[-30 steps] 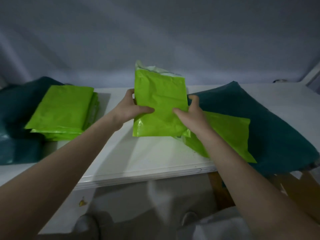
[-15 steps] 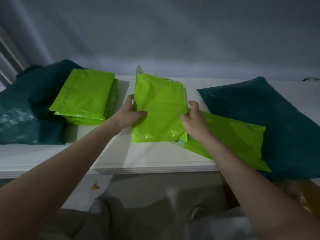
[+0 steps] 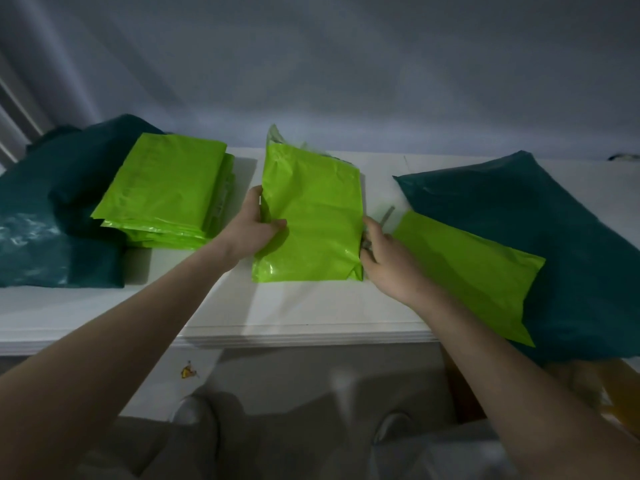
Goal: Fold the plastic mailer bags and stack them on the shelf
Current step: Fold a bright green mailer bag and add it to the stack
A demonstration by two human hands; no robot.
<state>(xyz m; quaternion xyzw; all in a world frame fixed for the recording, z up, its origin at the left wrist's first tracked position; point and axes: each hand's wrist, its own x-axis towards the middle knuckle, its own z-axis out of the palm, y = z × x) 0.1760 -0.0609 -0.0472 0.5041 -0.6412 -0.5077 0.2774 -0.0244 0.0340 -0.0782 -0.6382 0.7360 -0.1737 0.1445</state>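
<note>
A folded lime-green mailer bag lies tilted up over the middle of the white shelf. My left hand grips its left edge, thumb on top and fingers underneath. My right hand sits at the bag's right edge with fingers curled against it; whether they hold the edge is unclear. A stack of folded green bags rests to the left. One unfolded green bag lies to the right, on a dark teal bag.
Another dark teal bag lies at the far left beneath the stack. A grey wall closes off the back of the shelf. Below the shelf's front edge are my legs and the floor.
The view has turned left, bringing the stack nearer the middle. My right hand has slid from the bag's face to its right edge. The bag stays in my left hand.
</note>
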